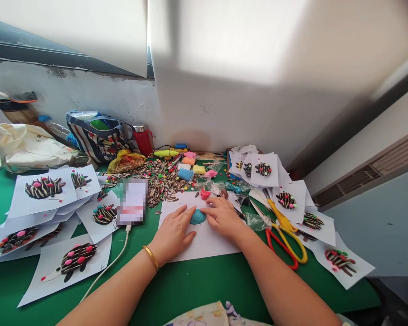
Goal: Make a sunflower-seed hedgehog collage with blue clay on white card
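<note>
A flattened blue lump of modelling clay point(198, 217) lies on a sheet of white paper point(212, 246) in front of me, with a few small drawn lines just below it. My left hand point(175, 233) rests on the paper at the clay's left side, fingers stretched out and apart, fingertips at its edge. From the right, my right hand point(224, 218) reaches the clay with an extended index finger; its other fingers are loosely bent. Neither hand is wrapped round anything. Just beyond sits a red lump of clay point(205, 194).
Sunflower seeds point(163, 181) and soft coloured clay packs point(185, 174) spread behind the paper. Scissors point(282, 237) lie right. Seed-covered hedgehog pictures stack left point(44, 188) and right point(285, 199). A phone point(132, 201) trails a white cable point(122, 249). Bags point(95, 136) stand along the wall.
</note>
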Tool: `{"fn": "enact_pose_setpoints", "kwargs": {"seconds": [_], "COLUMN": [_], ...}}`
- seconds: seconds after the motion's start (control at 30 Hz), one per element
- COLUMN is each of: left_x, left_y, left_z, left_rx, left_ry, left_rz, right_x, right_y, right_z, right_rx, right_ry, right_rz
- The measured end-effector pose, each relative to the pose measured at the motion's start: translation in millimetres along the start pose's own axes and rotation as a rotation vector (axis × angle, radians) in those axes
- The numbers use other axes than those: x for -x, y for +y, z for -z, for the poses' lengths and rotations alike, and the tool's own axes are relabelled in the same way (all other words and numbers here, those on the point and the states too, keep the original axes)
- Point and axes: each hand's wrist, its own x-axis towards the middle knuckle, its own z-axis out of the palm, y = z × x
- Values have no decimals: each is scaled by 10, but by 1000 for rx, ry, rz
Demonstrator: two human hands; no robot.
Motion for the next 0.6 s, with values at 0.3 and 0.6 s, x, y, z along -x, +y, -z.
{"fn": "enact_pose_setpoints", "kwargs": {"seconds": [0.3,0.6], "left_x": [-13,-13], "left_y": [32,71], "left_z": [16,10], "left_rx": [-62,-82], "left_ry": [-49,-51], "left_rz": [-71,-63], "right_x": [46,71], "right_y": [53,53], "right_z": [77,98], "right_rx": [36,50], "right_ry": [-60,-33], "right_rz": [17,40]}}
